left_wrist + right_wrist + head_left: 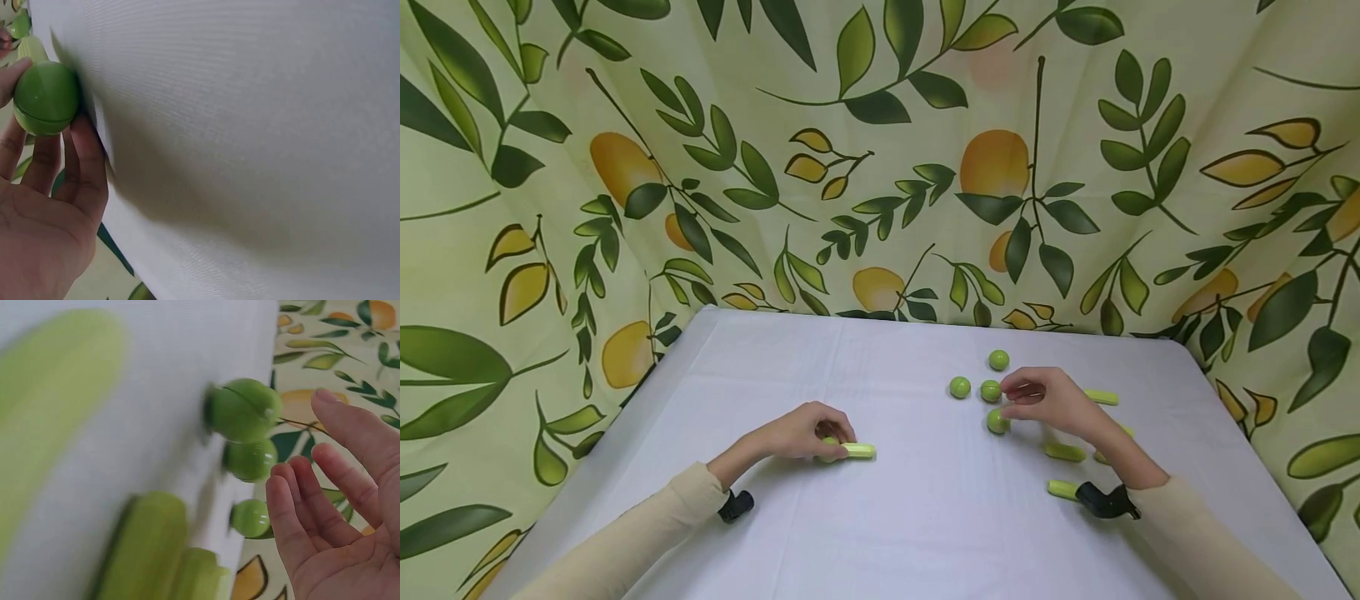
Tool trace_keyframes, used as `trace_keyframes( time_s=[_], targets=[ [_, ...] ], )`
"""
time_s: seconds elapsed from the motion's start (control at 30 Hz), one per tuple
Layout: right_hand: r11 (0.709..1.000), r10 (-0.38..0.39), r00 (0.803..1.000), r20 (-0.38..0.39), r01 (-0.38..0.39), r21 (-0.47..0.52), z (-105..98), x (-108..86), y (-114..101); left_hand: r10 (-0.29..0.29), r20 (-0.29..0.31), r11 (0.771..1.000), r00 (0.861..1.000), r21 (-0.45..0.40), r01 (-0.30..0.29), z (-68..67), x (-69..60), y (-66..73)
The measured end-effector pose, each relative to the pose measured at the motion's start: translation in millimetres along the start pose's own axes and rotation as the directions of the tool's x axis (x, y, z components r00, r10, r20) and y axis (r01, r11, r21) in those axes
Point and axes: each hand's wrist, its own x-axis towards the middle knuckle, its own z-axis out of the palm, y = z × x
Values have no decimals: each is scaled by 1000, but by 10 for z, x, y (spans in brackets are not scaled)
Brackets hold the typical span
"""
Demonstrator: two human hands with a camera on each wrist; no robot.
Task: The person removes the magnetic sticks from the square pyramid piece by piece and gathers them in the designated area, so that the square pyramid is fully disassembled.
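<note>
My left hand [812, 431] grips a glossy green ball [46, 99] between thumb and fingertips, low at the white tabletop. A seam line runs round the ball. Just beyond it, end-on to the ball, lies a pale green ribbed stick [859, 451]. To the right, my right hand [1051, 402] hovers beside a small group of like green balls with its fingers parted and nothing between them. Nearest its thumb is the front ball [997, 421]; another ball [990, 391] sits by its fingertips. In the right wrist view a gap separates the fingers from the balls [247, 411].
Two more balls, one at the left [959, 387] and one at the back [998, 360], stand on the white-covered table [880, 533]. Several pale green sticks [1064, 452] lie under and around the right forearm. A leaf-patterned curtain [880, 208] encloses the table's back and sides.
</note>
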Motion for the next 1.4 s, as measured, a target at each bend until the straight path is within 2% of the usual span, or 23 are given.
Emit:
trace_keyframes(
  time_s=[0.17,0.47,0.7,0.9,1.1,1.4],
  targets=[
    [998,-29,999,18,28,49,8,78,-41,1,-16,1000,1000,18,-1,1,46,0],
    [987,-84,994,62,75,140,250,266,-155,-3,-6,999,1000,33,3,9,75,-4],
    [975,-154,983,99,136,174,380,339,-244,-13,-2,999,1000,40,14,-2,28,6],
    [978,-161,979,125,141,155,502,393,-282,-18,-3,999,1000,42,18,-2,-4,29],
    [967,-190,970,152,159,200,650,460,-360,-14,-23,998,1000,56,15,-15,-34,31],
    [963,-199,961,192,156,220,901,572,-429,-35,-29,999,999,30,36,-83,-138,-12]
  ],
)
